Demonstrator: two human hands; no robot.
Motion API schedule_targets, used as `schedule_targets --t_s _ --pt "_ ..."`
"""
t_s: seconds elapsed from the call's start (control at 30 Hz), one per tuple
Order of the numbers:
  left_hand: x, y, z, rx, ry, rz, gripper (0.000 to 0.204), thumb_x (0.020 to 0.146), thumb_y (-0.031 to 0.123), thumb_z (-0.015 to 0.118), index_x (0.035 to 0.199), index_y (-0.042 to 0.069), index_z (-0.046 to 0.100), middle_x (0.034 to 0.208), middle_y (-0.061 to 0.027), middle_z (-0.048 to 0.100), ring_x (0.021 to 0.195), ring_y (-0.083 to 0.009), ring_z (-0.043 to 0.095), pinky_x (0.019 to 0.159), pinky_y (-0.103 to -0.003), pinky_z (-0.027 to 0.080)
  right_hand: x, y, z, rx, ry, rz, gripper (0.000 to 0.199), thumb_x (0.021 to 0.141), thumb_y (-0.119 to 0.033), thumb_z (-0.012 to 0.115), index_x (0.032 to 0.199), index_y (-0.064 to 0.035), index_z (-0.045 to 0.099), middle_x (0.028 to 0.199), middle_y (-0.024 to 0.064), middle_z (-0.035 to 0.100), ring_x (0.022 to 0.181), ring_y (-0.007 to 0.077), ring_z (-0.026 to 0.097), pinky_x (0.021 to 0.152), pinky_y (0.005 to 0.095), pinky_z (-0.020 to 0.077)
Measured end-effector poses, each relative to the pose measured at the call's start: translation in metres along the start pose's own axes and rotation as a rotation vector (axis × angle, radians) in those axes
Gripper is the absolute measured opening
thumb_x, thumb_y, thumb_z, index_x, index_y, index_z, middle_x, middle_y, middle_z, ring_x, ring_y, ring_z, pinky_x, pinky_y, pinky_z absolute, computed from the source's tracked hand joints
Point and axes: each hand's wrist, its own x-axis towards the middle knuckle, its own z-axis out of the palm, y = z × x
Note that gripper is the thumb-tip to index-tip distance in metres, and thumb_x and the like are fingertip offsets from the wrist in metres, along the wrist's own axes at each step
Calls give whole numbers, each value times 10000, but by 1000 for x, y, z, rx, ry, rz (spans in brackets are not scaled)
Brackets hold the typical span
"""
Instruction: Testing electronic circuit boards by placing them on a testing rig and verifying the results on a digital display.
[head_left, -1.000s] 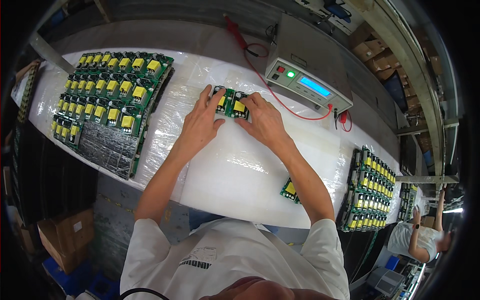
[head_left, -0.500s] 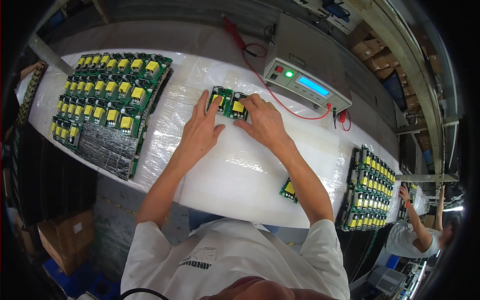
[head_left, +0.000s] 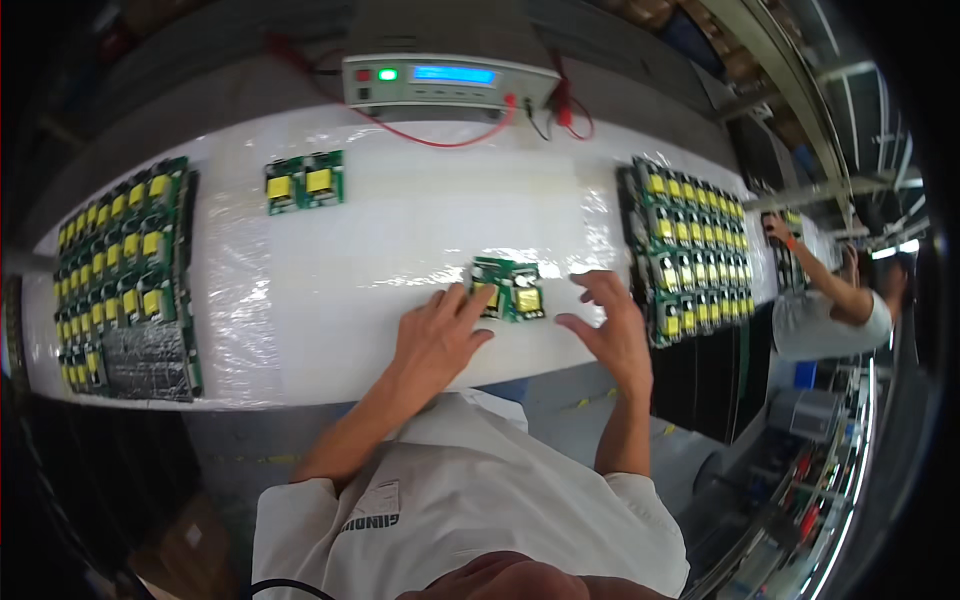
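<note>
Two green circuit boards with yellow transformers lie side by side on the white table near its front edge: a left board (head_left: 487, 283) and a right board (head_left: 527, 298). My left hand (head_left: 430, 335) rests at the left board, its index finger laid over it and its thumb apart. To the right of the pair, my right hand (head_left: 615, 335) is held with fingers and thumb spread and nothing between them. Another pair of circuit boards (head_left: 318, 181) lies farther back on the left, away from both hands.
A tester (head_left: 450, 92) with a lit blue display and red leads stands at the back. Rows of boards fill a left stack (head_left: 125, 250) and a right stack (head_left: 690, 255). Another person (head_left: 835, 310) works at the far right.
Both hands have left the far pair of boards and moved to the pair near the front edge. The view has turned right. My right hand has spread apart from the boards.
</note>
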Motion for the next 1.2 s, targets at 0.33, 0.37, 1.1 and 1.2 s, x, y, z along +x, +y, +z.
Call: schedule_targets --t_s 0.33,0.37,1.1,1.2 --pt "11 -4 32 226 98 38 587 881 278 800 1414 148 590 1000 -71 733 822 -251 717 667 -364 528 -10 12 42 -88 -45 -112 533 768 -52 876 1270 -79 699 1192 70 629 911 247 667 804 354 560" --pt "10 -2 24 218 64 -14 581 882 288 798 1405 145 589 940 -70 733 776 -263 715 649 -372 527 -7 11 41 -102 -39 -140 518 770 -51 871 1258 -68 698 1168 70 628 899 255 669 798 357 562" --pt "93 -115 -55 569 122 -316 431 859 74 720 1272 3 618 693 -135 735 577 -317 719 534 -399 515 183 -72 132 -157 33 -381 466 834 -212 873 1251 -77 716 1182 26 642 888 208 698 751 328 555" --pt "96 -119 -57 546 123 -298 416 847 30 705 1253 -10 622 689 -137 736 570 -311 719 530 -393 515 188 -72 135 -175 25 -383 461 839 -217 868 1252 -80 717 1186 25 643 887 209 696 750 328 555"
